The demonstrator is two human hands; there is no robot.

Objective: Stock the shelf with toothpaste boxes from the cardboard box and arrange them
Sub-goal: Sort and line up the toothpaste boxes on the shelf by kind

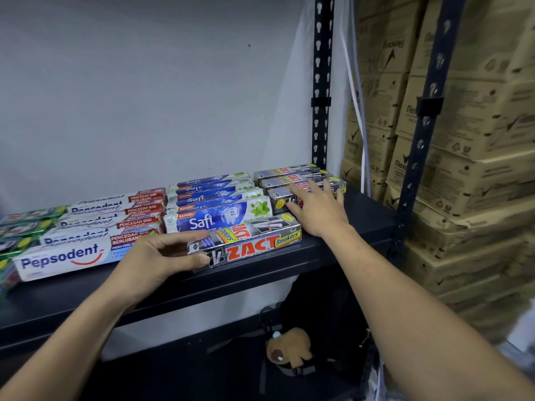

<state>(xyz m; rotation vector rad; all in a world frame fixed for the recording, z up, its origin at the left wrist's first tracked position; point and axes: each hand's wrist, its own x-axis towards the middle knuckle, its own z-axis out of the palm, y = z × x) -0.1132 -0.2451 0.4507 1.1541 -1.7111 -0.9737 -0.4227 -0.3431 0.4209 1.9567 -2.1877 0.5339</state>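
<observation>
A long silver-black toothpaste box (254, 245) (red ZACT lettering) lies at the dark metal shelf (363, 217) front edge, left hand (156, 256) pinching its end; right hand (317, 211) spread flat on stacked matching boxes (289, 172); grey wall (144, 96) behind.

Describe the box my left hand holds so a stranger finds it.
Start at the dark shelf. Before the blue Safi boxes lies a silver Zact box, its end held by the left hand. Unlike the other Zact boxes behind, it sits nearest the edge.

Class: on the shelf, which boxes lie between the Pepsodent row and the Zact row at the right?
The blue-and-white Safi boxes, as the head view shows.
</observation>
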